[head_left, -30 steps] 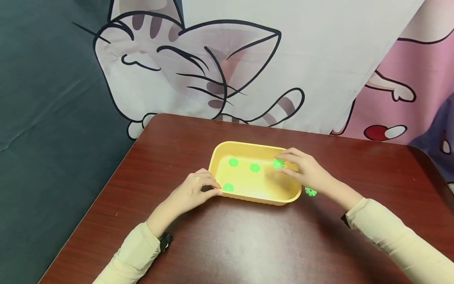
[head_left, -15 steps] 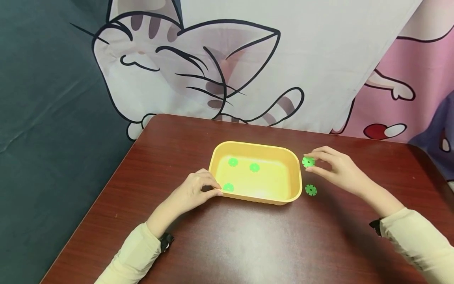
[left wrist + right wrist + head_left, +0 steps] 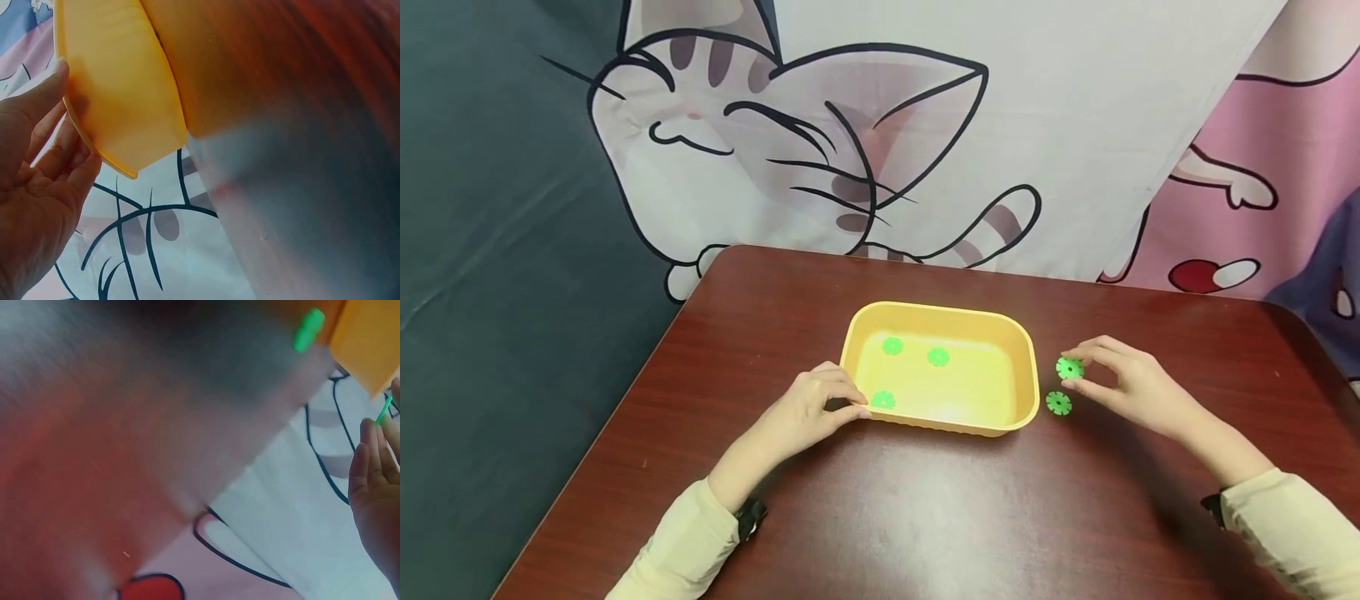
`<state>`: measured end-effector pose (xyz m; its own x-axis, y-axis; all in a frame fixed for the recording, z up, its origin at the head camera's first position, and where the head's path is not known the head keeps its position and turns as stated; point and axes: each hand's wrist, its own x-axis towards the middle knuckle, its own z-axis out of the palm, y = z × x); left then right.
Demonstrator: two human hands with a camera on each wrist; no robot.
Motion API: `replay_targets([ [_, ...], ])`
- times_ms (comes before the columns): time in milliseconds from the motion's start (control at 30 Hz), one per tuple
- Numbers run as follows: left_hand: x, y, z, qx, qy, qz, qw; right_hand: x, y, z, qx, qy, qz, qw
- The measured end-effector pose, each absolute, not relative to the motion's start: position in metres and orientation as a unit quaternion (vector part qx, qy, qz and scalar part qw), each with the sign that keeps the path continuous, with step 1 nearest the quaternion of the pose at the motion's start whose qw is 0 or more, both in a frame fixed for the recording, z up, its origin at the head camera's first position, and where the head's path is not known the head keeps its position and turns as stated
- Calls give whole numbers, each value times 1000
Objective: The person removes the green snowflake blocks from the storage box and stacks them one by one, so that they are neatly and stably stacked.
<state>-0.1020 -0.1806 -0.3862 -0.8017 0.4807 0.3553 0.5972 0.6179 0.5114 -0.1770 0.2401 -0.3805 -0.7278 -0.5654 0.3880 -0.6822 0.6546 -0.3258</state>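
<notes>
A yellow plastic basin (image 3: 940,426) stands on the table with three green notched discs inside: one disc (image 3: 892,346) at the back left, another disc (image 3: 938,357) near the middle, a third disc (image 3: 883,400) at the front left. My left hand (image 3: 808,410) pinches the basin's front left rim; the left wrist view shows thumb and fingers on either side of the wall (image 3: 119,94). To the right of the basin, my right hand (image 3: 1131,385) pinches a green snowflake disc (image 3: 1070,368) between thumb and fingertips. Just below it, another snowflake disc (image 3: 1058,403) lies on the table.
The brown wooden table (image 3: 925,517) reaches back to a cartoon-cat curtain (image 3: 737,167). A dark green cloth (image 3: 512,292) hangs at the left, past the table's edge. Pink printed fabric (image 3: 1262,167) is at the back right.
My right hand has moved from over the basin out to the right, taking the pinched snowflake disc with it, then lower toward the disc on the table. My left hand stays on the rim.
</notes>
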Motion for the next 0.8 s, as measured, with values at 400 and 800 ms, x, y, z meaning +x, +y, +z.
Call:
replay_targets([
  [400,-102,-181,-387,-299,-894,-319,98,-173,246,-412,379,-891,234,88],
  [800,-103,-179,-388,-297,-892,-325,103,-171,245,-420,372,-902,208,65],
])
